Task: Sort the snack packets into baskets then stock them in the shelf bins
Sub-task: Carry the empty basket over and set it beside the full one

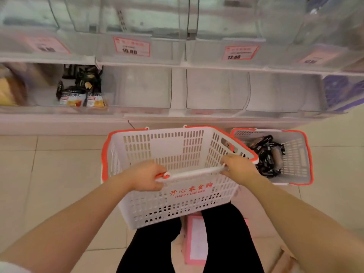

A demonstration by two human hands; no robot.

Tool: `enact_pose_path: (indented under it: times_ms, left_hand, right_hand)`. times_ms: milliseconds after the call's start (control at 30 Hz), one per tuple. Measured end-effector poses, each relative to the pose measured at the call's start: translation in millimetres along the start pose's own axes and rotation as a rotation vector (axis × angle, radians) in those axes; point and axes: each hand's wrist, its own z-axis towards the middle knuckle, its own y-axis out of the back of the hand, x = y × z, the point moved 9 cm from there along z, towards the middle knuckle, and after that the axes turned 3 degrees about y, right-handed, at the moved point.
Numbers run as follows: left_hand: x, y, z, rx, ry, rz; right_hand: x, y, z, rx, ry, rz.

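Note:
I hold a white basket with an orange rim (137, 203) in front of me, tilted toward the shelf, and no packet shows inside it. My left hand (146, 177) grips the near rim at its left end. My right hand (239, 167) grips the same rim at its right end. A second basket (297, 164) stands on the floor to the right and holds several black snack packets (266, 156). A clear shelf bin at the left (47, 95) holds black and orange snack packets (80, 89). The clear bins (137, 87) straight ahead show nothing inside.
Upper clear bins carry red price tags (131, 46). A bin at the far right holds purple packets (342, 91). A pink box (197, 241) lies on the tiled floor between my legs. Cardboard (283, 259) shows at the bottom right.

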Motion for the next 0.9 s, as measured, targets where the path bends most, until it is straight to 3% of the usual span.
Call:
enact_pose_path:
  times_ms: [133, 300, 567, 733, 800, 900]
  left_hand:
    - [32.0, -30.1, 17.6, 0.034, 0.120, 0.173]
    - [57.4, -57.7, 68.7, -0.092, 0.177, 0.165]
    - [59.4, -120.7, 158.8, -0.181, 0.263, 0.300]
    - [45.9, -128.1, 175.8, -0.397, 0.257, 0.352]
    - [42.3, -135.5, 178.4, -0.493, 0.205, 0.372]
    - [47.4, -165.2, 193.2, -0.473, 0.234, 0.409]
  right_hand:
    - [31.2, -33.1, 19.2, 0.092, 0.089, 0.141]
    - [44.6, -63.8, 60.7, 0.061, 0.192, 0.190]
    - [-21.1, -127.2, 113.5, 0.034, 0.224, 0.168]
    - [-46.0, -137.3, 135.0, -0.090, 0.288, 0.129]
    - [-49.6, -155.8, 139.7, -0.033, 0.331, 0.204]
    - [-51.2, -196.3, 147.4, 0.093, 0.388, 0.181]
